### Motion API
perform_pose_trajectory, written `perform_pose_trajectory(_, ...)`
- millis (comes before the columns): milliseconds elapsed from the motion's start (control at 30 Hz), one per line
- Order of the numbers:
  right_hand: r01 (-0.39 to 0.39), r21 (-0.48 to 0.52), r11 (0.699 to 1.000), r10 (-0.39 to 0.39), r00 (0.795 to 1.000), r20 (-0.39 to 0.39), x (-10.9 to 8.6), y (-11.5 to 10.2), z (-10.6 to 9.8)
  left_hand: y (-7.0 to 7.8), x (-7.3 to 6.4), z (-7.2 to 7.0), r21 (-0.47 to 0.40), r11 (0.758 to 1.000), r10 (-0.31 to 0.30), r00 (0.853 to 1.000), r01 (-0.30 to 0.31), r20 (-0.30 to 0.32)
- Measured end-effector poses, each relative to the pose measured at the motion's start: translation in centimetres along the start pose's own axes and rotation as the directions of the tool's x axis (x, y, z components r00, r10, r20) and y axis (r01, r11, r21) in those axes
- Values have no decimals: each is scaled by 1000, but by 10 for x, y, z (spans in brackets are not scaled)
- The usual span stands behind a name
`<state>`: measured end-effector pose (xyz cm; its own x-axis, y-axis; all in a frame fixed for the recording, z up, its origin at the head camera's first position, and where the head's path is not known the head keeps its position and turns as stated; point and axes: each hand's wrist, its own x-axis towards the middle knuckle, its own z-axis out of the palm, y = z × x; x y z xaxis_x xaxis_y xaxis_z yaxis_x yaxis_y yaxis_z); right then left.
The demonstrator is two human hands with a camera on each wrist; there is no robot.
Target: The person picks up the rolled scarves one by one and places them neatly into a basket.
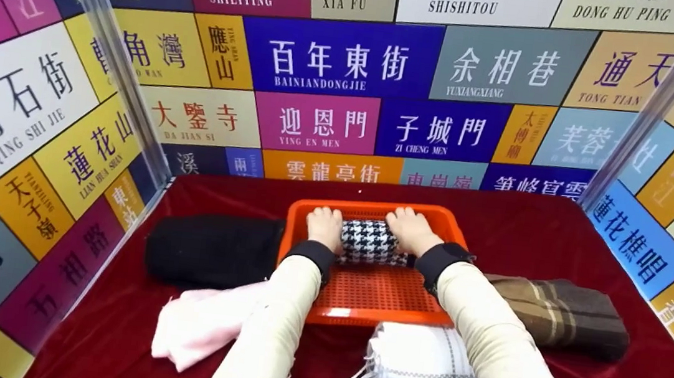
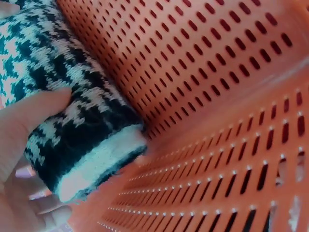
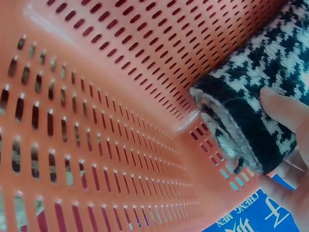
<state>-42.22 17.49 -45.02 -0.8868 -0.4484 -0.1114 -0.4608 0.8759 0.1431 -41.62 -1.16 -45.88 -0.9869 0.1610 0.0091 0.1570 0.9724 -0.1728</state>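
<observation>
A rolled black-and-white houndstooth knit scarf (image 1: 367,242) lies crosswise inside the orange plastic basket (image 1: 383,318), toward its far side. My left hand (image 1: 325,228) grips the left end of the roll, and my right hand (image 1: 413,229) grips the right end. In the left wrist view, the thumb of the left hand (image 2: 29,125) presses on top of the scarf (image 2: 72,121), with fingers curled below its pale end. The right wrist view has the right hand (image 3: 287,116) holding the scarf (image 3: 251,92) the same way; the layers of its rolled end show.
Left of the basket lie a folded black cloth (image 1: 212,248) and a pale pink cloth (image 1: 204,322). A white checked cloth with fringe (image 1: 424,370) lies in front, a brown plaid cloth (image 1: 574,317) at right. Dark red fabric (image 1: 324,369) covers the table; printed panels (image 1: 338,57) surround it.
</observation>
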Motion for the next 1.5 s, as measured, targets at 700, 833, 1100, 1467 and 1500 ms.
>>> perform_pose_trajectory(700,16,260,966,-46,993,109,-19,21,-13,-4,16,12,-218,975,4,983,36,182)
perform_pose_trajectory(833,108,421,901,-60,990,-125,-34,29,-22,-5,-6,-24,-326,946,55,986,-2,155)
perform_pose_trajectory(1100,315,460,830,161,654,-739,-114,3,-48,14,-73,-86,-540,761,187,919,-359,-348)
perform_pose_trajectory(1467,420,128,898,-255,737,-626,-249,41,10,60,-195,-40,-356,508,637,620,-785,-458)
perform_pose_trajectory(1500,404,124,906,-265,772,-578,-257,46,21,62,-200,-32,-308,516,669,601,-799,-438)
